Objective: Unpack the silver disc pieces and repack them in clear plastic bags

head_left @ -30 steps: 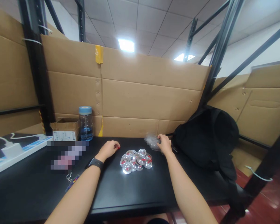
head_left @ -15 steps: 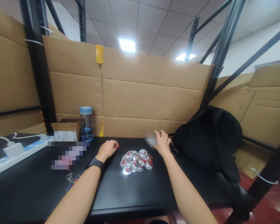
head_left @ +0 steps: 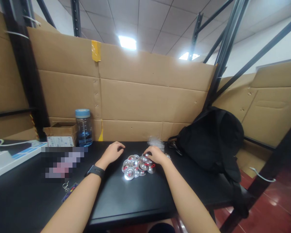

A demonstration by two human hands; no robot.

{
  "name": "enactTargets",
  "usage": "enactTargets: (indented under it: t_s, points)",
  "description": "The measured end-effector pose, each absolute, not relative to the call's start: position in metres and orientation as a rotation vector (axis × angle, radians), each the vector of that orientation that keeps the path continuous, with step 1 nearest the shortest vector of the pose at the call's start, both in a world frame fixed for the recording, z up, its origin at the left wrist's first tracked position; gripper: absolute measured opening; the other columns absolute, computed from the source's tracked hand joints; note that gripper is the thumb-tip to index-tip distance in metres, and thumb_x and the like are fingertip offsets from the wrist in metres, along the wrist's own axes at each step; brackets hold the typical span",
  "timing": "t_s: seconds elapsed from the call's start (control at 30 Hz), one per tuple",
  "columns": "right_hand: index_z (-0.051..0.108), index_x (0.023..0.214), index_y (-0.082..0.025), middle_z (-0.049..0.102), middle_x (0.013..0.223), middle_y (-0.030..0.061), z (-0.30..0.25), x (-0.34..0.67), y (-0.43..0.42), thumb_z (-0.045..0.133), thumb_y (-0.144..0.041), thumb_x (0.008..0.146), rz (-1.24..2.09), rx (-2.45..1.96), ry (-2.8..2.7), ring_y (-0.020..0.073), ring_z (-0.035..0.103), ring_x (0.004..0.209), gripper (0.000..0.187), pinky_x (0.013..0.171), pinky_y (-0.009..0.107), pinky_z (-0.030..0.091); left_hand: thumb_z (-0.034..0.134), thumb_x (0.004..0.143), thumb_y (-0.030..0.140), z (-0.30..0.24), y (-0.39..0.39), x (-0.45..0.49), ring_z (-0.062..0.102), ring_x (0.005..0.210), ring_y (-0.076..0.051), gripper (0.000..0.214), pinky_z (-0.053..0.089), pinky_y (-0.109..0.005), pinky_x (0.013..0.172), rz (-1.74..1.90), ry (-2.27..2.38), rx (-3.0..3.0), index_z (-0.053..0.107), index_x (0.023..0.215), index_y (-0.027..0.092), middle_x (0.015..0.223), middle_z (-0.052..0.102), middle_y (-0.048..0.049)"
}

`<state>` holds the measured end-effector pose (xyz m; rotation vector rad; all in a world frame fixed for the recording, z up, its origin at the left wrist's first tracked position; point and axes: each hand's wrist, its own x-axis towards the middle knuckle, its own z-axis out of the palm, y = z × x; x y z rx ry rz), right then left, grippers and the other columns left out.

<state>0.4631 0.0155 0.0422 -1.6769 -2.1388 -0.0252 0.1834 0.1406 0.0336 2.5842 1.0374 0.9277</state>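
Note:
A heap of small silver finger cymbals (head_left: 129,173) with red loops lies on the black table. My right hand (head_left: 157,155) is at the heap's back right edge, its fingers bent down and closed on a cymbal there; the fingertips are partly hidden. My left hand (head_left: 112,152) is just left of the heap, thumb and forefinger a little apart, with nothing seen in it. A dark watch is on the left wrist. Behind the right hand, against the cardboard, sits a clear plastic bag (head_left: 156,142), and a bit of silver metal (head_left: 168,156) shows beside that hand.
A black backpack (head_left: 210,142) fills the table's right side. At the back left stand a water bottle (head_left: 83,129) and a small carton (head_left: 60,136). A white power strip (head_left: 19,160) and a keyring (head_left: 66,186) lie on the left. Cardboard walls (head_left: 135,100) close off the back.
My right hand has left the plastic bag and come left and nearer, onto the heap. My left hand stays beside the heap, its fingers slightly more apart. The view has shifted a little.

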Motion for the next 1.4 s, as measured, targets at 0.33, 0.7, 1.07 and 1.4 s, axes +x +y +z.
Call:
enactTargets:
  t_s: [0.33, 0.7, 1.07, 1.4]
  points:
    - [0.065, 0.124, -0.02, 0.07, 0.082, 0.0018, 0.035, 0.462, 0.019, 0.07, -0.011, 0.077, 0.097, -1.658, -1.962, 0.0145, 0.061, 0.07, 0.048, 0.068, 0.024, 0.045, 0.056, 0.086, 0.023, 0.047, 0.108, 0.208, 0.066, 0.094, -0.021, 0.023, 0.049, -0.03, 0.088, 0.93, 0.759, 2.569, 0.076, 0.096, 0.022, 0.102, 0.074, -0.0053]
    - [0.061, 0.09, -0.02, 0.068, 0.091, 0.0041, 0.053, 0.429, 0.015, 0.068, -0.044, 0.084, 0.519, -1.154, -1.438, 0.0167, 0.068, 0.065, 0.026, 0.058, 0.028, 0.052, 0.058, 0.091, 0.034, 0.066, 0.07, 0.225, 0.07, 0.085, -0.017, 0.024, 0.051, -0.025, 0.079, 1.053, 0.608, 2.338, 0.073, 0.106, 0.023, 0.095, 0.077, -0.0019]
    - [0.06, 0.081, -0.018, 0.059, 0.129, 0.0084, 0.059, 0.398, 0.005, 0.078, -0.045, 0.077, 0.782, -0.894, -1.426, 0.0222, 0.069, 0.104, 0.032, 0.097, 0.039, 0.054, 0.061, 0.088, 0.03, 0.067, 0.064, 0.232, 0.069, 0.086, -0.018, 0.015, 0.051, -0.027, 0.08, 1.265, 0.707, 2.228, 0.073, 0.092, 0.022, 0.094, 0.077, -0.0021]
    - [0.058, 0.109, -0.024, 0.062, 0.121, 0.0057, 0.063, 0.405, 0.001, 0.087, -0.03, 0.066, 0.794, -0.867, -1.427, 0.0178, 0.069, 0.091, 0.051, 0.092, 0.039, 0.056, 0.062, 0.08, 0.021, 0.066, 0.065, 0.232, 0.067, 0.076, -0.016, 0.012, 0.052, -0.025, 0.073, 1.192, 0.576, 2.114, 0.069, 0.089, 0.018, 0.085, 0.074, -0.0033]
